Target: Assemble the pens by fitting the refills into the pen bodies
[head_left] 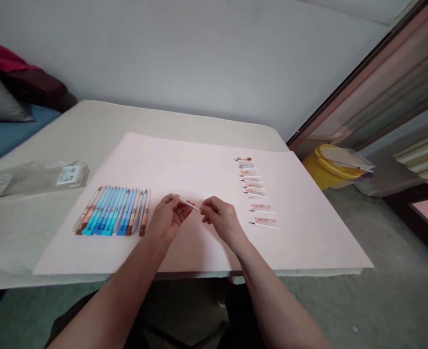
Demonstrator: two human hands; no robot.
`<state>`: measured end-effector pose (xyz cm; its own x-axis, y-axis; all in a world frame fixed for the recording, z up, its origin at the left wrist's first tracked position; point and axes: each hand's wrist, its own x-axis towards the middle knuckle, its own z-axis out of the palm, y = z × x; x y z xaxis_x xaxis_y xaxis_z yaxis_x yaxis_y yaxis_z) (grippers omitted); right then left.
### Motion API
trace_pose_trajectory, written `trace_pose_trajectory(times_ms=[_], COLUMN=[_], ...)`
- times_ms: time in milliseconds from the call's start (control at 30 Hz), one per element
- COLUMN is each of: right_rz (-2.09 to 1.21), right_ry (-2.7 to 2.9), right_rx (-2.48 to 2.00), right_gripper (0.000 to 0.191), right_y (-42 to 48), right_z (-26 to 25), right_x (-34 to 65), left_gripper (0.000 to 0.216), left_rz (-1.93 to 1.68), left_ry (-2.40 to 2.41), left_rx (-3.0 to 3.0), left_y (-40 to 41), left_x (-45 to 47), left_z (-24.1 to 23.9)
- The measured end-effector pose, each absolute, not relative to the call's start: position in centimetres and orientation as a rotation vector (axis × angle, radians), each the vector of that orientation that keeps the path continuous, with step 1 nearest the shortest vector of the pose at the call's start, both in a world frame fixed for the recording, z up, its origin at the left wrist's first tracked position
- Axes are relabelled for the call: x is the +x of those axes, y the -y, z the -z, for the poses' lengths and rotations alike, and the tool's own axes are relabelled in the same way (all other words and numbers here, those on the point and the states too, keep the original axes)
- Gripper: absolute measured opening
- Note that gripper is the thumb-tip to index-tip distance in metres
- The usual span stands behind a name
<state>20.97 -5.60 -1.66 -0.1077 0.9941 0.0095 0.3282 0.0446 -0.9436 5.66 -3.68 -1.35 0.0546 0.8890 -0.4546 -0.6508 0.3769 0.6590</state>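
- Stick [190, 204]: one, white, thin; held above the sheet [185, 160], between the pens and the refills, slanting down to the right.
- Left hand [166, 214]: half curled, palm partly up; thumb and fingers closed on the stick's left end, the others loose, seemingly to cradle it.
- Right hand [219, 215]: fingers drawn in, tips pinching the other end; a two-ended hold, probably for steadiness and fine control.
- Pens [117, 208]: blue, brown and clear, side by side at left, coloured ends toward the person; presumably ranked for easy picking.
- Refills [268, 226]: white, dark tips leftward, in a column at right, most beside patterned strips [260, 207]; the spacing likely keeps sets apart.
- Bag [36, 182]: clear, lying left of the sheet; white label [68, 175], print too small to read.
- Brands: none legible from here.
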Motion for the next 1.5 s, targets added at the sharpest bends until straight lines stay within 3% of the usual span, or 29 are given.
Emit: trace_pose_trajectory(times_ms=[133, 300, 533, 867, 1500], right_rz=[-0.773, -0.383, -0.334, -0.443, -0.463], right_ry=[1.66, 2.134, 2.387, 2.16, 2.039], right_rx=[-1.622, -2.036, -2.054, -1.656, -1.51], right_gripper=[0.019, 0.018, 0.023, 0.006, 0.008], right_y=[4.7, 4.3, 3.6, 4.0, 4.7], right_z=[1.6, 2.8, 4.9, 3.5, 2.6], right_x=[22.5, 22.4, 20.6, 21.8, 21.3], left_gripper=[0.011, 0.012, 0.012, 0.013, 0.009], left_rz=[-1.277, -1.344, -1.326, -1.398, -1.395], left_ry=[-0.957, -0.967, -0.964, -1.022, -1.076], left_rx=[0.268, 0.23, 0.221, 0.195, 0.268], left_y=[2.7, 1.7, 1.5, 1.1, 1.3], left_x=[4.4, 2.7, 2.8, 2.5, 3.1], left_z=[1.0, 1.0, 1.2, 1.4, 1.7])
